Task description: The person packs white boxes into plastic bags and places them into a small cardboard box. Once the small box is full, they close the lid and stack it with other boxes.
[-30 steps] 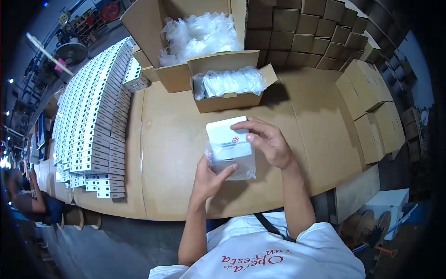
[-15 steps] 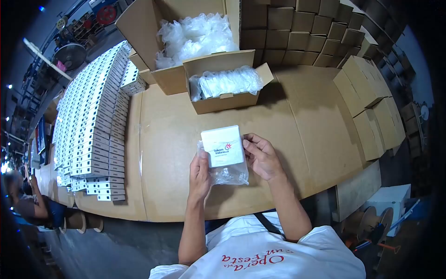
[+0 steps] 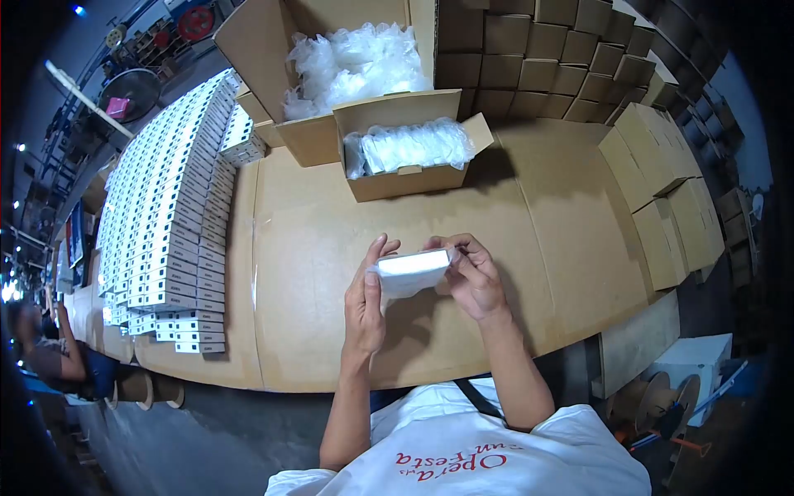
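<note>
The white box, clear bag about it, was held tilted on the wearer's side of the carton. The left hand gripped one end; the right hand pinched the other. Bagging seemed the step in hand; the next move appeared to call for a firm left hold and careful right-hand work at the bag. Wrapped packs sat inside the carton.

Grey floor lies below the cardboard-topped table, while a bright light glares far left.
</note>
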A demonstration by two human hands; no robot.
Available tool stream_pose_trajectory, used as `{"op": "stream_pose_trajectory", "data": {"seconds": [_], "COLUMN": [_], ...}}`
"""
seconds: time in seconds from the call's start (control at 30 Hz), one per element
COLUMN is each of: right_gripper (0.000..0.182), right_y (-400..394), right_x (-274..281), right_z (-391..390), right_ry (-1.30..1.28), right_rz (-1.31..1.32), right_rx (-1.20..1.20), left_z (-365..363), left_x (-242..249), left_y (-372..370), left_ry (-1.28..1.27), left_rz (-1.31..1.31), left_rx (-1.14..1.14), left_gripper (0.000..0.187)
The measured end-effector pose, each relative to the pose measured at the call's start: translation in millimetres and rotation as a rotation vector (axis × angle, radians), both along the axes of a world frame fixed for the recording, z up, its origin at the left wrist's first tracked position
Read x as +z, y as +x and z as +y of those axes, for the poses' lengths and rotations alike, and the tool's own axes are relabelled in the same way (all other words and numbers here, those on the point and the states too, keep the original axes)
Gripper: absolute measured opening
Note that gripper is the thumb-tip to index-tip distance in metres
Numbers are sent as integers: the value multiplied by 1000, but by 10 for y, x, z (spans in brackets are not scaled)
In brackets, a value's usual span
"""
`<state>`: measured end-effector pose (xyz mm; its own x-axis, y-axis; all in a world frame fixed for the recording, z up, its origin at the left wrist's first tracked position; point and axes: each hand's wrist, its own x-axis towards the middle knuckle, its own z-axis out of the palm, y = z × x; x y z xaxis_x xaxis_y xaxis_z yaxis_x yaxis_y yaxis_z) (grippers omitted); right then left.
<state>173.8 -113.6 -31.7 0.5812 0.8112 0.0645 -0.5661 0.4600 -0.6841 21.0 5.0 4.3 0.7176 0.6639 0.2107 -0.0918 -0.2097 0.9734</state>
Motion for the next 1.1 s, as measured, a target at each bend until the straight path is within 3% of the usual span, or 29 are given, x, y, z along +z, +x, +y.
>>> {"op": "stream_pose_trajectory", "data": {"seconds": [0.1, 0.2, 0.3, 0.4, 0.53, 0.6, 0.67, 0.77, 0.93, 1.03, 1.1], "right_gripper": [13, 25, 40, 51, 44, 38, 35, 22, 13, 12, 13], "right_y": [44, 44, -69, -96, -144, -143, -142, -181, -128, -190, -118], "right_x": [0, 110, 323, 146, 52, 63, -14, 123, 142, 278, 225], "right_z": [4, -14, -9, 23, 83, 63, 47, 63, 14, 52, 48], "right_ry": [130, 29, -48, -242, -203, -261, -292, -247, -375, -375, -210], "right_rz": [-2, 24, -135, -417, -322, -430, -551, -484, -450, -360, -654], "right_rx": [91, 72, 65, 38, -63, -74, -66, -74, -51, -338, -380], "left_z": [12, 1, -34, -19, 21, 31, 18, -7, 24, 6, 33], "left_x": [-13, -46, -55, -67, -18, -57, -51, -24, -222, -170, -175], "left_y": [-2, 8, 49, 81, 14, -35, -27, -14, -25, -1, 1], "left_ry": [8, -93, -230, -333, -175, -173, -339, -538, -404, -450, -484], "left_rz": [-28, -94, -141, -218, -45, 15, -20, -57, -17, -3, -19], "left_rx": [-10, -15, 80, 66, 25, -42, -14, 18, 122, 196, 232], "left_gripper": [59, 59, 62, 62, 56, 55, 41, 24, 28, 32, 32]}}
